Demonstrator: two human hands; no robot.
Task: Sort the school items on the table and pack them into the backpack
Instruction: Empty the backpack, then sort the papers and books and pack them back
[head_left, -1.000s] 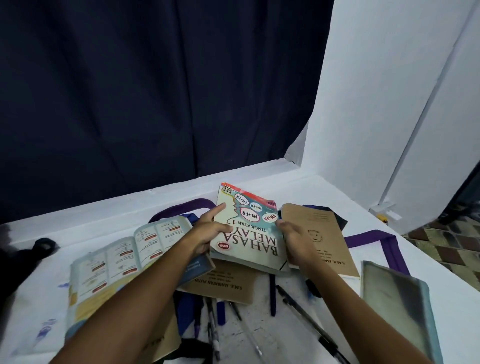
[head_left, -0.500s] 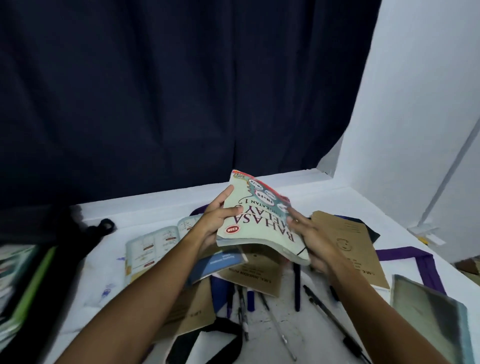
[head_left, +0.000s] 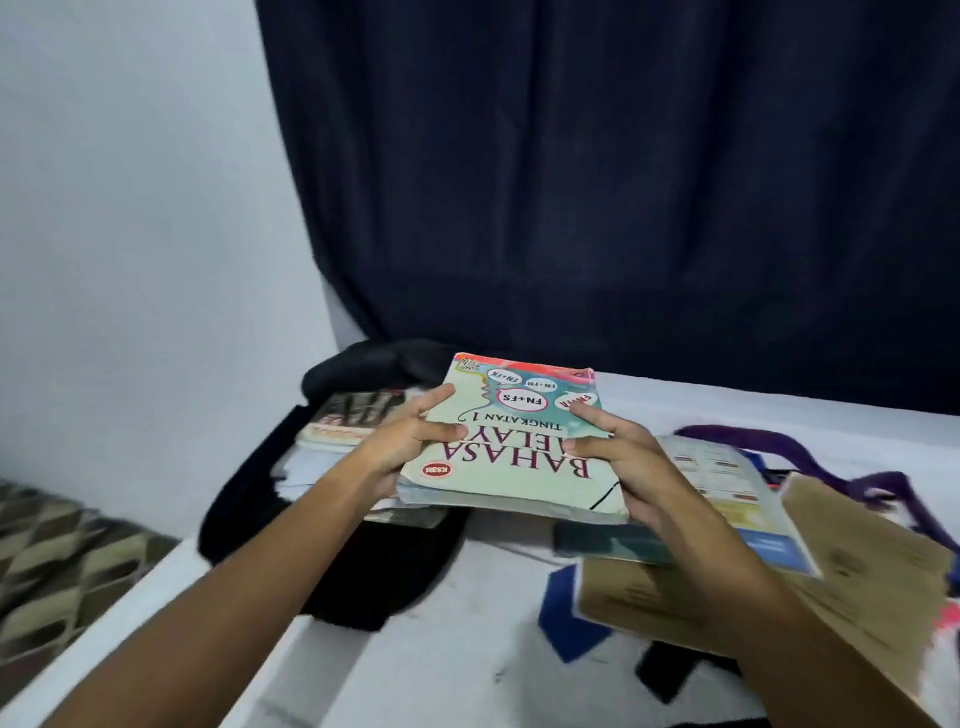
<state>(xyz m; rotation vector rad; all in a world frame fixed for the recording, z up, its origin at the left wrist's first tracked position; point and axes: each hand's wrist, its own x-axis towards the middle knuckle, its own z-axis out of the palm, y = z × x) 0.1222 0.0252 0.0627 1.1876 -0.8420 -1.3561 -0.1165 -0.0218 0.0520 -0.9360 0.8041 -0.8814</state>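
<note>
**Packing about partway: one book in hand, plenty left on the table**

While the black backpack (head_left: 332, 551) lies open at the left end of the white table (head_left: 426, 649), it looks like it's already got a few things in it. I can make out at least one book (head_left: 353, 415) and some pale page edges in the opening, so some packing seems done, though how much is hard to say.

Over on the right there's a pile not yet packed: an open workbook (head_left: 727, 467), a brown exercise book (head_left: 857, 587) overlapping it, something blue underneath, and a purple strap (head_left: 769, 441) behind. So I'd guess less than half is done.

Right now the Bahasa Melayu textbook (head_left: 519, 457) is held flat in the air, just above the backpack's right edge. The left hand (head_left: 410, 441) grips its left side, thumb on the cover. The right hand (head_left: 618, 457) pinches the right side the same way. Looks like this one's next to go in.
</note>
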